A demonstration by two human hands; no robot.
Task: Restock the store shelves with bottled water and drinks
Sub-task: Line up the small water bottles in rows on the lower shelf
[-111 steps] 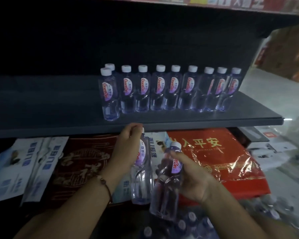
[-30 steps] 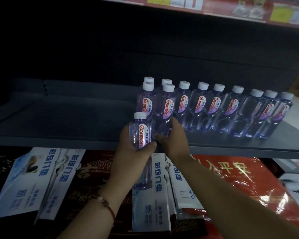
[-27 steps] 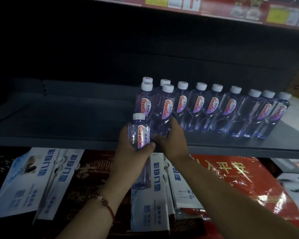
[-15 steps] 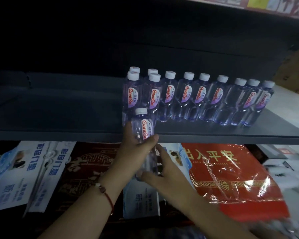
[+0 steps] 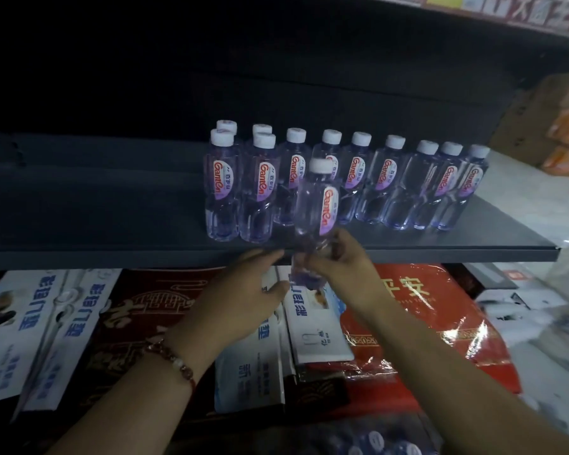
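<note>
R hand (image 5: 339,274) fingers pinch the Ganten water bottle (image 5: 316,211) low on its body, upright, at the shelf (image 5: 408,249) front edge, right of the front pair; L hand (image 5: 240,300) beside, fingers relaxed, empty

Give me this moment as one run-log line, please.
right hand: grips lower part of water bottle, upright at shelf front edge | left hand: open, beside bottle | shelf: bottle rows standing
</note>
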